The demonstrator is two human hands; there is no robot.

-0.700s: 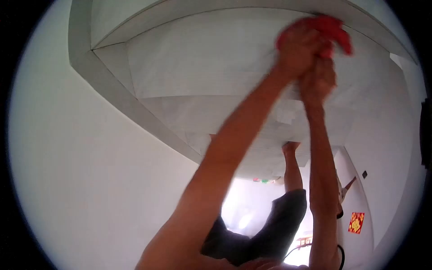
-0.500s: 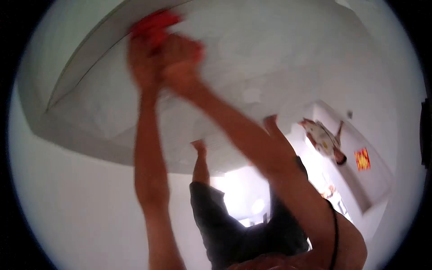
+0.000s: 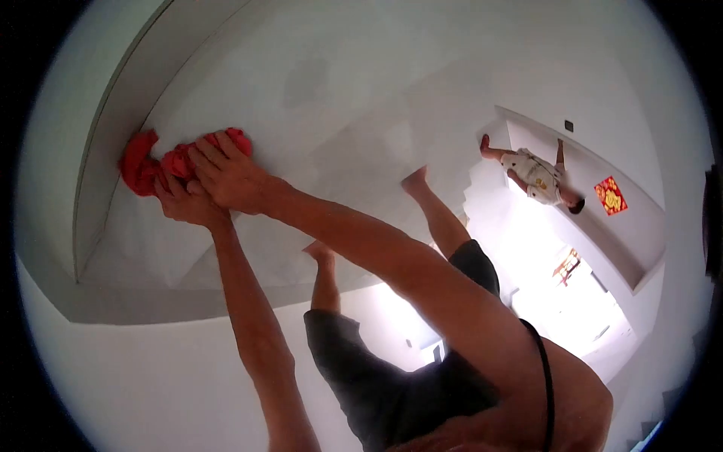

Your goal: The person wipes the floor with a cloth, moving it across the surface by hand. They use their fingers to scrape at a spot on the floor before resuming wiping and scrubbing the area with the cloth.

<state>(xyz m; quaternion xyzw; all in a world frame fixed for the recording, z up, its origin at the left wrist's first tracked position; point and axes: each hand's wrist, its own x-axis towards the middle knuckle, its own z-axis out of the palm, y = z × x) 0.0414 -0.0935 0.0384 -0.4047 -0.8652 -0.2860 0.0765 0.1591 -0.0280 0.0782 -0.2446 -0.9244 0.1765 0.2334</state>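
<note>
Cloth [image 3: 141, 164], red, crumpled, under both hands [image 3: 226, 179].

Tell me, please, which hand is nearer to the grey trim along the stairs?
Left. The left hand holds the lower edge of the red cloth, close to the grey trim. The right hand presses the cloth's other end, further from it.

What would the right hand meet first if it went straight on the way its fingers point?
The red cloth bunched under the fingers of the right hand; beyond it, probably the grey border beside the white step, though depth is unclear.
</note>
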